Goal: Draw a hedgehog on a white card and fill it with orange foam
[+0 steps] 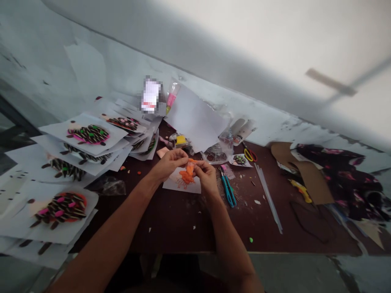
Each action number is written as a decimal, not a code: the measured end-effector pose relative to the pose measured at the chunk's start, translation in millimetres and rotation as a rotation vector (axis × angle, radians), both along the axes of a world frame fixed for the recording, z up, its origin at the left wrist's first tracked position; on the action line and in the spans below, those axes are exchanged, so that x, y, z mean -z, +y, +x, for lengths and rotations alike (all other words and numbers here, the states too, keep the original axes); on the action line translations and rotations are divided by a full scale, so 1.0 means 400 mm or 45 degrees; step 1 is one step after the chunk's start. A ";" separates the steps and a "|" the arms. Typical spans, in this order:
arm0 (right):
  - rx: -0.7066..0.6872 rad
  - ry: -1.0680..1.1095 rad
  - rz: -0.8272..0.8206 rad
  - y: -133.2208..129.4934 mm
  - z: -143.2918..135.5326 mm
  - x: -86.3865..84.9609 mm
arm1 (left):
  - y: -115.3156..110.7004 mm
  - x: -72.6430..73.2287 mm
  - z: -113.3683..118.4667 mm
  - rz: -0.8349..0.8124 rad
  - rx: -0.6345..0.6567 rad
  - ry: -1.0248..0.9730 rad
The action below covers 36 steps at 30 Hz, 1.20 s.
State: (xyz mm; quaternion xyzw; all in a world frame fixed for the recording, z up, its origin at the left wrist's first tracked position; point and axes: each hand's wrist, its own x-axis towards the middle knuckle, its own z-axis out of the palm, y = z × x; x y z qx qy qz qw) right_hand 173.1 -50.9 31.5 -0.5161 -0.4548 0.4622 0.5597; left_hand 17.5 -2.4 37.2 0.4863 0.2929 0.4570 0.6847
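Observation:
Over the middle of the dark table, my left hand (172, 161) and my right hand (206, 174) pinch a piece of soft orange modelling clay (191, 162) between their fingertips. Just beneath them lies a small white sheet of paper (195, 188) with a drawn outline. More orange clay (186, 176) covers part of that drawing. A block of peach-coloured clay (163, 152) sits beside my left hand. To the right of my right hand are teal-handled pliers or cutters (227, 190), whose exact kind I cannot make out.
Sheets with hedgehog pictures (88, 134) are piled at the left. A lit phone (151, 95) stands by the wall. Scissors (250, 154), clear glue sticks (269, 199), a yellow glue gun (301, 190), brown cardboard (314, 179) and dark floral cloth (351, 183) lie to the right.

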 end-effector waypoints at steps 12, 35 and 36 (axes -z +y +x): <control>0.199 -0.280 0.213 -0.024 -0.028 -0.018 | 0.000 -0.012 0.000 0.056 -0.220 0.036; 0.084 -0.218 0.151 -0.019 -0.022 -0.018 | -0.006 0.011 0.018 0.408 -0.174 0.215; 0.073 -0.208 0.138 -0.019 -0.022 -0.019 | -0.006 0.012 0.017 0.416 -0.186 0.230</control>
